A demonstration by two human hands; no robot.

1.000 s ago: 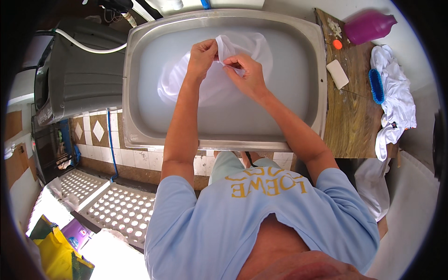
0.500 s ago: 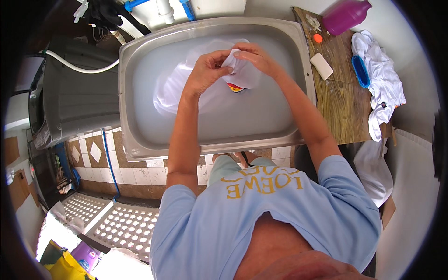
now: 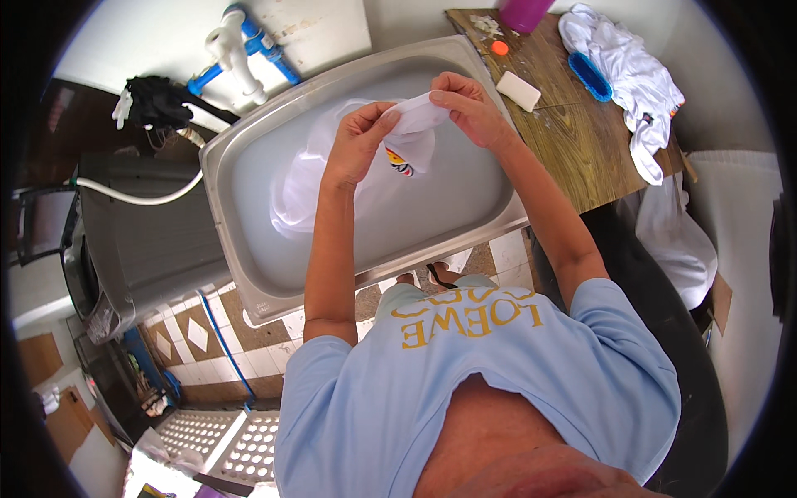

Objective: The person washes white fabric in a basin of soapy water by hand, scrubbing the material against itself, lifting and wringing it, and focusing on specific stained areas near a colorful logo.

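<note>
A white garment [image 3: 297, 187] lies partly under cloudy water in a steel basin [image 3: 365, 77]. Its raised edge is stretched between my two hands just above the water. My left hand [image 3: 361, 143] pinches one end of that band between thumb and fingers. At the other end, my right hand [image 3: 471, 112] grips the cloth with its fingers closed. Below the band hangs a wet part with a small red, yellow and black patch [image 3: 399, 162]. Much of the garment is blurred by the murky water.
On the wooden table [image 3: 581, 145] at the right are a pale soap bar [image 3: 519, 91], an orange cap [image 3: 499, 48], a blue brush [image 3: 589, 76], a white garment [image 3: 618, 58] and a purple bottle [image 3: 525, 12]. Pipes [image 3: 237, 58] rise behind the basin; a dark grey appliance [image 3: 149, 232] stands left.
My hands have drawn slightly apart and pulled the garment's bunched edge into a taut band. More of the coloured patch shows. The whole view has turned and shifted.
</note>
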